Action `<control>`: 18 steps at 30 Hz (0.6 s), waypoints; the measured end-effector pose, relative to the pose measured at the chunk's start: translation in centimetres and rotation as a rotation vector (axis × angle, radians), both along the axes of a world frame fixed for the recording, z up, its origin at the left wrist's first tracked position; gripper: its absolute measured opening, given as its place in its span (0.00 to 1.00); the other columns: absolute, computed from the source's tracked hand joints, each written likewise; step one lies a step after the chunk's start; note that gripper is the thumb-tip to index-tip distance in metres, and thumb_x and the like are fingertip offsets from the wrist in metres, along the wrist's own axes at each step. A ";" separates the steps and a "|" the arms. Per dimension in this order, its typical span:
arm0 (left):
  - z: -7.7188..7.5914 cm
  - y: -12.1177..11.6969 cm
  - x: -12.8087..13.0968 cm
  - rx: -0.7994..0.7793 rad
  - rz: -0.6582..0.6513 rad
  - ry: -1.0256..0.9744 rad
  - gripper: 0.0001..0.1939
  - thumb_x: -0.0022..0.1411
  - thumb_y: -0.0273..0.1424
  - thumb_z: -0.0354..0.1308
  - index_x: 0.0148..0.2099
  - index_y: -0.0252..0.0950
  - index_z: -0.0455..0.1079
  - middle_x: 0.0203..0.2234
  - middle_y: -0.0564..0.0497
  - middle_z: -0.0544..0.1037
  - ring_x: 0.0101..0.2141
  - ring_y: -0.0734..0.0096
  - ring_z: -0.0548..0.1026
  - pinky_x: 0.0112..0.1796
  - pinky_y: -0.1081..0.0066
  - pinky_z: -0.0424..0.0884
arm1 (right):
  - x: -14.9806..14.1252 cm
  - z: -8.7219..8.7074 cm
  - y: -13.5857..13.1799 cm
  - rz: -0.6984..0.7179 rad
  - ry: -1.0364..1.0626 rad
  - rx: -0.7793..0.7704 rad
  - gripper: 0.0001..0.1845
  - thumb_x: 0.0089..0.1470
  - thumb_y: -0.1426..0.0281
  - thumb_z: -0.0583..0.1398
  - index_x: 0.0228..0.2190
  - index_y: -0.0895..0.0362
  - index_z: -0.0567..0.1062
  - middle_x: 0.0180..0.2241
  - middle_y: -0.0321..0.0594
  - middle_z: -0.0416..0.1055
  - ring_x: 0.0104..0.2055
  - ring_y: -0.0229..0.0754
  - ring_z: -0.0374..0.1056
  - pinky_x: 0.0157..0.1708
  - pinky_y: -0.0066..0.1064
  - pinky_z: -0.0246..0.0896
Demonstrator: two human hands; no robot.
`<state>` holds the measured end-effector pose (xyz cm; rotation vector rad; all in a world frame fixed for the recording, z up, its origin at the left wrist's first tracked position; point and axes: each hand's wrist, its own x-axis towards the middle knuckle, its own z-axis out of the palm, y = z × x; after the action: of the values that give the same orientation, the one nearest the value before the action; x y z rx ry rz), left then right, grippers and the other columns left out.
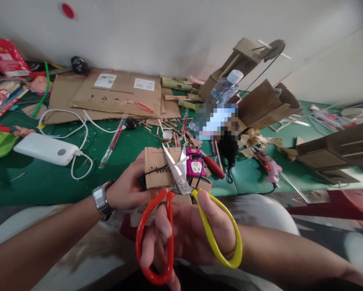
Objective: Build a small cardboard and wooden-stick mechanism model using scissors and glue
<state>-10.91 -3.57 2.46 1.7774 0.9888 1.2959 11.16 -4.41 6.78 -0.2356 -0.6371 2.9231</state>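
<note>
My left hand (127, 185), with a metal watch on the wrist, grips a small cardboard box (157, 167) by its left side. In front of the box, my right hand (187, 232) has its fingers through the handles of a pair of scissors (178, 184), one handle red and the other yellow. The blades are spread apart, pointing away from me. Between them a short pale stick (183, 161) shows; whether the blades touch it I cannot tell. A dark cord crosses the face of the box. Just right of the box lies a magenta power socket (196, 162).
On the green table (120, 178), a white power bank (45, 148) with a cable lies left. Flattened cardboard (117, 93) is at the back. A plastic bottle (225, 89), cardboard structures (260, 103), a pink glue gun (272, 169) and a red-handled tool (214, 165) stand or lie right.
</note>
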 end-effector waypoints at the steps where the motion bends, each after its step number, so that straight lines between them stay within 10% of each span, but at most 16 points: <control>1: 0.0 0.0 0.0 0.004 0.001 0.006 0.16 0.66 0.43 0.68 0.49 0.38 0.81 0.48 0.43 0.85 0.54 0.49 0.78 0.62 0.43 0.72 | 0.0 -0.1 0.1 0.008 0.010 -0.001 0.47 0.56 0.24 0.40 0.39 0.54 0.67 0.49 0.61 0.80 0.36 0.48 0.77 0.31 0.38 0.73; 13: 0.1 0.0 -0.1 -0.016 -0.039 0.003 0.19 0.59 0.45 0.74 0.48 0.41 0.82 0.50 0.44 0.84 0.55 0.43 0.77 0.63 0.43 0.70 | -0.8 0.9 2.4 0.140 0.019 -0.031 0.56 0.56 0.23 0.35 0.50 0.56 0.72 0.61 0.66 0.74 0.40 0.47 0.75 0.32 0.36 0.69; 18: -0.1 -0.3 -0.1 -0.031 -0.057 -0.007 0.20 0.58 0.41 0.76 0.50 0.40 0.82 0.51 0.43 0.84 0.58 0.42 0.76 0.64 0.43 0.69 | -0.8 0.4 2.5 0.061 0.026 -0.026 0.57 0.54 0.22 0.38 0.46 0.58 0.74 0.45 0.60 0.82 0.36 0.47 0.75 0.31 0.33 0.65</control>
<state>-11.01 -3.83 2.37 1.7638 0.9430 1.2447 10.38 -1.87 7.23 -0.1837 -0.6139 2.9891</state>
